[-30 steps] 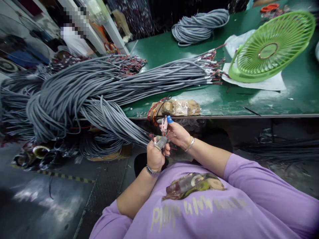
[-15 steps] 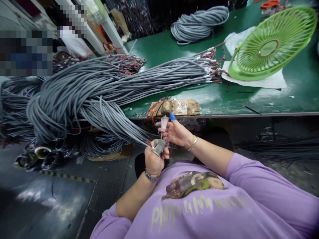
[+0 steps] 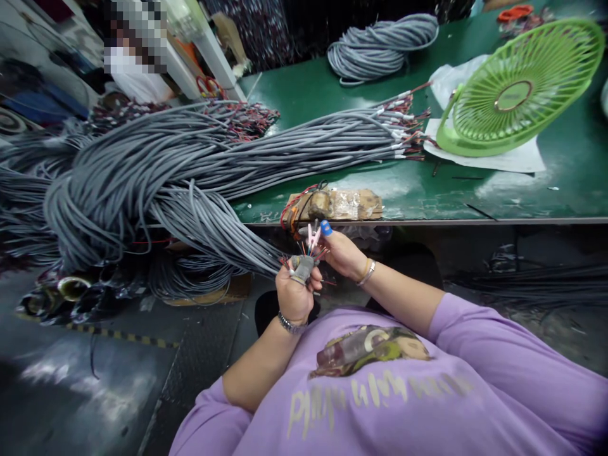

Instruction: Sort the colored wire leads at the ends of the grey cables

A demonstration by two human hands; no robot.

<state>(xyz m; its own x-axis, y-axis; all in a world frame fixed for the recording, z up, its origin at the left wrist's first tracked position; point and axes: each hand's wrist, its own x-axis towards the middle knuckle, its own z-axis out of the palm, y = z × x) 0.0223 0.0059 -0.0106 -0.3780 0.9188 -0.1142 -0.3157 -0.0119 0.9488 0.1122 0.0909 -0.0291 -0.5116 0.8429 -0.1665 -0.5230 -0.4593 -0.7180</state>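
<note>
My left hand is closed in a fist around the ends of several grey cables, just below the edge of the green table. Thin red and coloured wires stick up from those ends. My right hand pinches a few of the wires, with small pink-white pieces at the fingertips; one finger wears a blue cap. The cables run left from my fist into a big grey bundle hanging off the table.
A taped brown block with red wires lies at the table edge above my hands. A green fan stands on white paper at the right. A coiled grey cable lies at the back. Another person sits at the far left.
My right hand's fingers have shifted among the wire ends, lifting slightly and coming back down. My left hand keeps its grip on the cable ends.
</note>
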